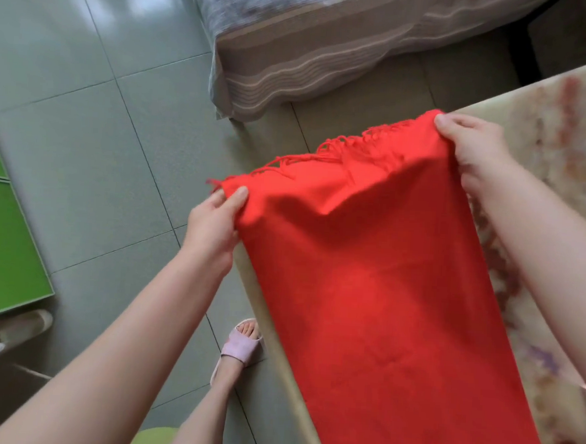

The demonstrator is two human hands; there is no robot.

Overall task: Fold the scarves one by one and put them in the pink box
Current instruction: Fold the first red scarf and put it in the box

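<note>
Across patterned table [566, 111], fringed red scarf [367, 278].

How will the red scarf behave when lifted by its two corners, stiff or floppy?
Probably floppy: the red scarf sags between the left hand and right hand pinching its corners. Likely light, since fingertip pinches hold its end. The loose fringe may tangle.

The red scarf [366, 295] ran off the bottom edge, its lower end unseen. It hid the fingertips of the left hand [212, 223] and right hand [474, 147].
</note>
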